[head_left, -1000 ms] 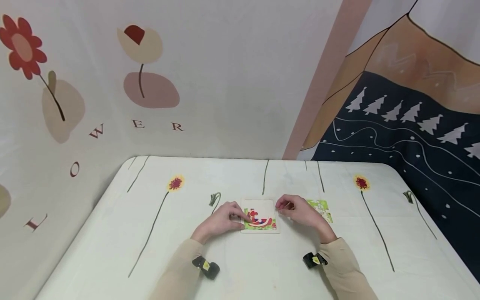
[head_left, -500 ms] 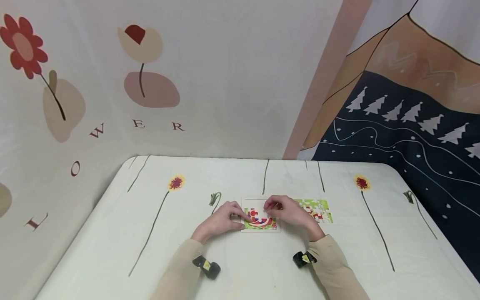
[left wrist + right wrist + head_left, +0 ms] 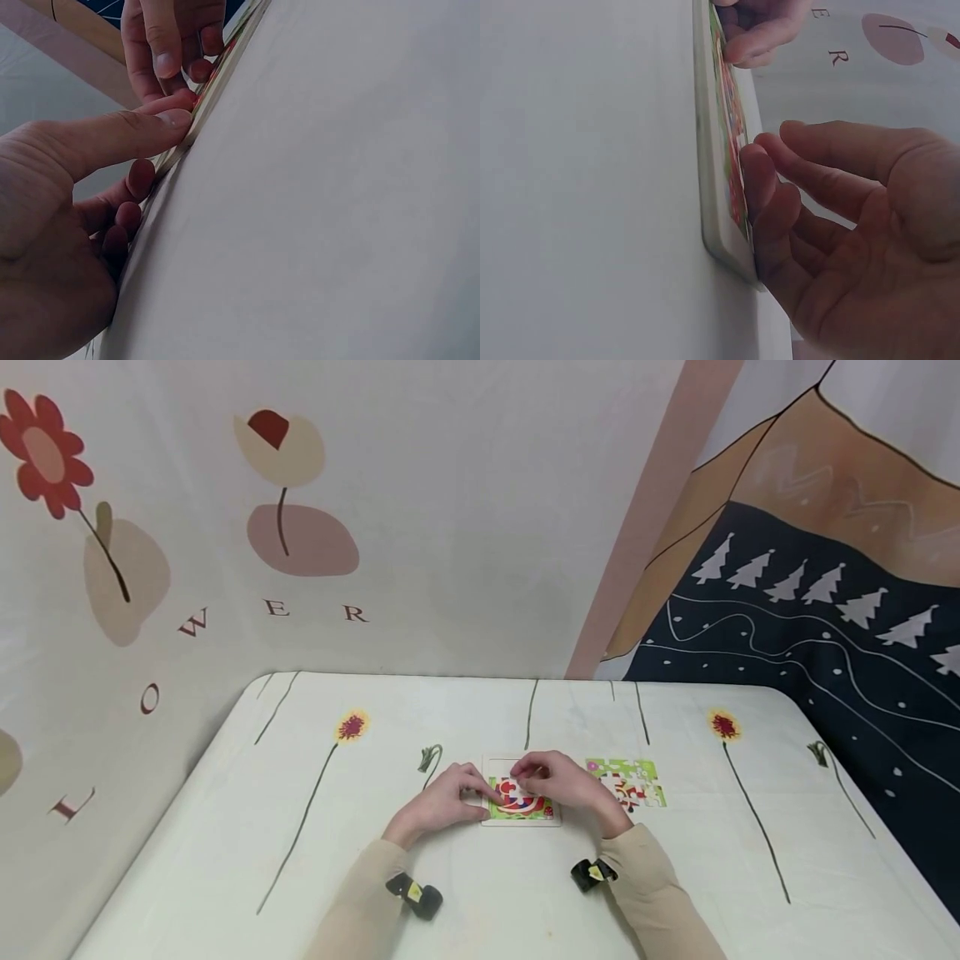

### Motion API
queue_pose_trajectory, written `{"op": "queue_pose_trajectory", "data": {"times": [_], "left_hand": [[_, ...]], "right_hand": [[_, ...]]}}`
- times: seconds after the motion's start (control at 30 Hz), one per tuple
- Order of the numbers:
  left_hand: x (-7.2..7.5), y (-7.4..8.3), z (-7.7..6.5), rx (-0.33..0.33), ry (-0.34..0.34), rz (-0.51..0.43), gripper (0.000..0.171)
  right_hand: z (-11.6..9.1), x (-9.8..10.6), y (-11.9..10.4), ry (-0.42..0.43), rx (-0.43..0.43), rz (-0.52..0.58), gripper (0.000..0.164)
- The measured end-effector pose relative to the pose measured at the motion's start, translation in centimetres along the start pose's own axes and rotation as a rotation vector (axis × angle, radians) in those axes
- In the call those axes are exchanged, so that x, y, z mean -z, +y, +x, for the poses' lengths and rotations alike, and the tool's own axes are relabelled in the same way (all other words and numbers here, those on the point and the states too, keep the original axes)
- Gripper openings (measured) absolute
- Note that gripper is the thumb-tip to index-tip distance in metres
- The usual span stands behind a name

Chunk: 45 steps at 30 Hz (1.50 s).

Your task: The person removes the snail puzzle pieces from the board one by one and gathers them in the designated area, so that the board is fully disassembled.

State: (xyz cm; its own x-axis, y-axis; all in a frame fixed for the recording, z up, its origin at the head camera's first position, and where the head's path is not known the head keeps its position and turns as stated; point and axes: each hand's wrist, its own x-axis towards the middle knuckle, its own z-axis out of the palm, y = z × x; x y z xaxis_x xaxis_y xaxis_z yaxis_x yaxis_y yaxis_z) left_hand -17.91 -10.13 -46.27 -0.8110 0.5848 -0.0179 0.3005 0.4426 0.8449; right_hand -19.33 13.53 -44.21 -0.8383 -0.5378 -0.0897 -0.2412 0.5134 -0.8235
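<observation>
A pale, square-framed jigsaw puzzle tray [image 3: 525, 823] lies on the table, its lower part filled with red, white, purple and green pieces. At its left side, my left hand [image 3: 442, 800] grips the edge, thumb along the frame and index finger over the picture. Over the middle of the puzzle is my right hand [image 3: 561, 779], thumb and fingers bent together at a puzzle piece [image 3: 741, 141] that they mostly hide. In the right wrist view the fingertips [image 3: 759, 176] come right down to the picture surface.
Right of the tray lies a block of loose green, white and red puzzle pieces [image 3: 637, 772]. The white tablecloth [image 3: 480, 902] has printed flowers, and patterned cloths [image 3: 450, 527] hang behind. Dark wrist cameras [image 3: 592, 874] sit at both sleeves.
My right hand has moved left from the tray's right edge to over the puzzle's middle, uncovering more of the loose pieces. My left hand has stayed in place.
</observation>
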Motion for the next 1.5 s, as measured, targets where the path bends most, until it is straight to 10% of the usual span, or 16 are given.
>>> {"op": "queue_pose_trajectory", "data": {"times": [1.5], "left_hand": [[-0.1, 0.0, 0.2, 0.013, 0.004, 0.016, 0.019]], "right_hand": [[1.2, -1.4, -0.8, 0.081, -0.025, 0.030, 0.007]]}}
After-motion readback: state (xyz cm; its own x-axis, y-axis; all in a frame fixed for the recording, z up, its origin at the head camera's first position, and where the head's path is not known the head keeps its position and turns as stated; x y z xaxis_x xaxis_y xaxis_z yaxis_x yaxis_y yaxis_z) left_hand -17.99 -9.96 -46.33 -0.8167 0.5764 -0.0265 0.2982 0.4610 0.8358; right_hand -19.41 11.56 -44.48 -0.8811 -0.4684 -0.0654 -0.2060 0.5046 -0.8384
